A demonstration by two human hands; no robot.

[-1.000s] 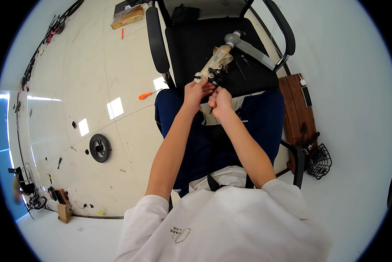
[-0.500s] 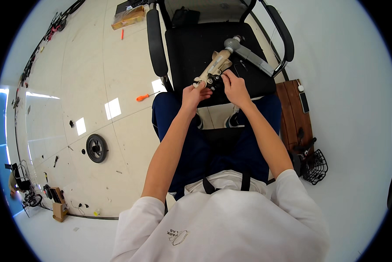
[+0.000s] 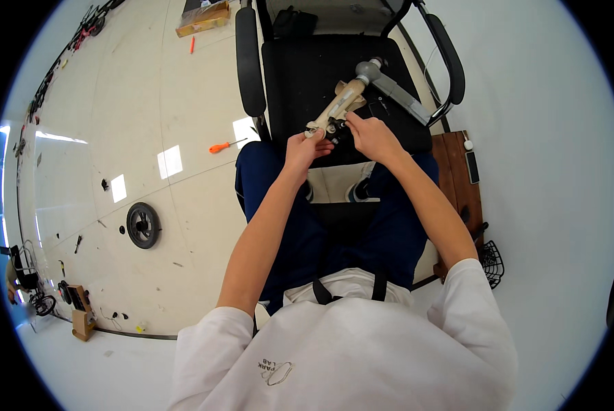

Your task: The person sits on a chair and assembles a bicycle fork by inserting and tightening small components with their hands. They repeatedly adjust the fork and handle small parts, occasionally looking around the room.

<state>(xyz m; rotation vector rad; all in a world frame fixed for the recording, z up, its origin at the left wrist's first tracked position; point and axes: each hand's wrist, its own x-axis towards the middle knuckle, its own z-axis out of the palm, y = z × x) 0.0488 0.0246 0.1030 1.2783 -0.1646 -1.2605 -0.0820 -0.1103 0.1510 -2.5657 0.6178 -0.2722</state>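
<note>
A beige jointed frame piece (image 3: 339, 104) lies slanted over the black chair seat (image 3: 293, 75), its near end at the seat's front edge. At its far end is a rounded grey joint (image 3: 368, 71), from which a grey arm (image 3: 404, 100) runs toward the right armrest. My left hand (image 3: 303, 153) is closed around the near end, thumb on top. Beside that thumb sits a cluster of black fittings (image 3: 336, 129). My right hand (image 3: 375, 140) is closed in a pinch at the right of these fittings; what its fingertips hold is too small to make out. Small thin metal pieces (image 3: 382, 104) rest on the seat.
An orange-handled screwdriver (image 3: 220, 147) and a black wheel (image 3: 143, 225) lie on the tiled floor to the left. A cardboard box (image 3: 203, 20) is at the far left. On the right are a wooden board (image 3: 451, 164), a phone (image 3: 472, 168) and a black wire basket (image 3: 492, 266).
My right hand and forearm have turned slightly, with the wrist further right and the fingertips still at the black fittings. My left hand keeps its grip. The whole view has shifted a little.
</note>
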